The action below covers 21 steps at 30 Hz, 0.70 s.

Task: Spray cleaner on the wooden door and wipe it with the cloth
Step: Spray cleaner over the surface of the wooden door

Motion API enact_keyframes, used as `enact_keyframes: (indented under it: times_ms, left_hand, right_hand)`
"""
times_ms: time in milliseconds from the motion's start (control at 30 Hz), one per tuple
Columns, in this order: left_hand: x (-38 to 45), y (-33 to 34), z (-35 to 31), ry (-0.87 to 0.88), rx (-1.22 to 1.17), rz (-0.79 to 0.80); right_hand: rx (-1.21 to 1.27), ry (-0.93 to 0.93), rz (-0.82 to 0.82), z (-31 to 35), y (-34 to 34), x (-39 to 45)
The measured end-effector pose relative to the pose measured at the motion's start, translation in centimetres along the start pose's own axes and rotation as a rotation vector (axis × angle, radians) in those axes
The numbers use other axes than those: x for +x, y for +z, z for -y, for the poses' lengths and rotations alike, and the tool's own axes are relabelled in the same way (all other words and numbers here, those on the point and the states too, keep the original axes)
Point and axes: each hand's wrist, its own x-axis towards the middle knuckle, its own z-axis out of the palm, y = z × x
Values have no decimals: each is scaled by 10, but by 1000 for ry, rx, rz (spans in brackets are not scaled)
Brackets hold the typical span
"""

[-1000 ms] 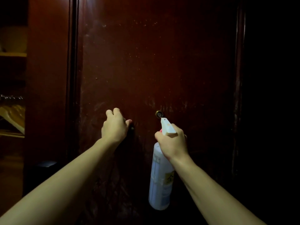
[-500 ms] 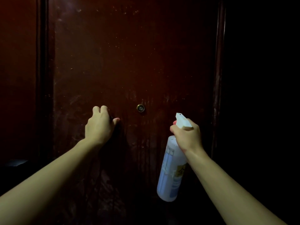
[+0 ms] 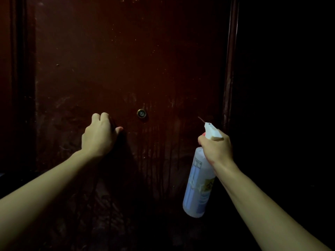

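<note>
right hand grips spray bottle; left hand curled against door, grip unclear.

The right hand has carried the spray bottle away from the peephole towards the right edge of the door, nozzle now near the frame. The left hand has slid leftward from the peephole, so the hands stand wider apart
</note>
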Motion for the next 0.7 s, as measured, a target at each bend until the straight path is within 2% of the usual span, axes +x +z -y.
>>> enact_keyframes:
  times_ms: [433, 700]
  left_hand:
    - [-4, 9, -14, 24, 18, 22]
    - [-5, 10, -15, 20, 20, 30]
  right_hand:
    - [-52, 90, -189, -20, -24, 8]
    - [-56, 90, -147, -17, -23, 3]
